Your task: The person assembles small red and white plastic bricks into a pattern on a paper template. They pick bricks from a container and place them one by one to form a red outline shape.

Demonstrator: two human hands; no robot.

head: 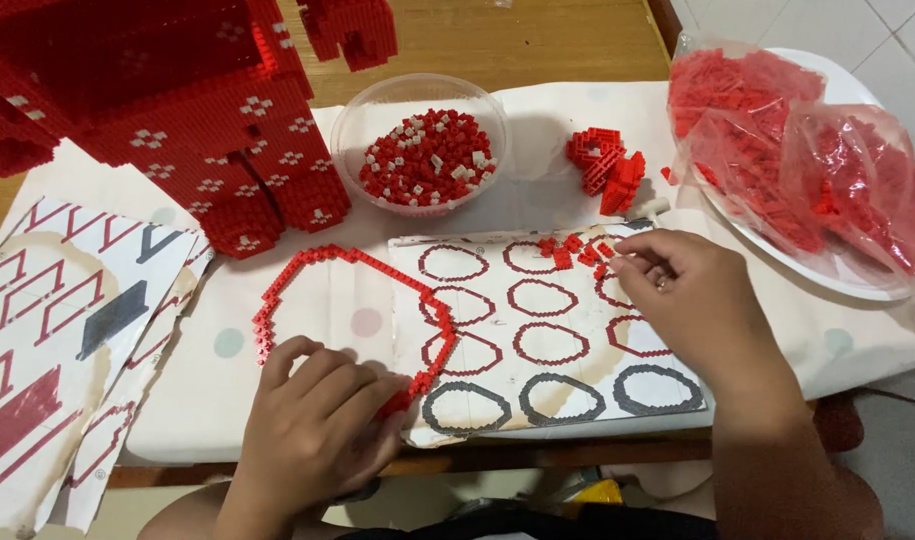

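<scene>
A thin ring of small red bricks [307,262] lies flat on the white cloth, partly over an instruction sheet [567,370] printed with ring outlines. My left hand [312,425] presses on the ring's near edge, fingers bent over the bricks at its lower right. My right hand [692,290] rests on the sheet's upper right; its fingertips touch several loose red bricks [572,250] scattered there. Whether it pinches one I cannot tell.
A large red brick model [177,110] stands at the back left. A clear bowl [349,128] of red and white bricks sits behind the sheet. Small red assemblies [607,165], bags of red bricks [797,160] on a white plate [767,243], and more printed sheets [67,330] surround the work.
</scene>
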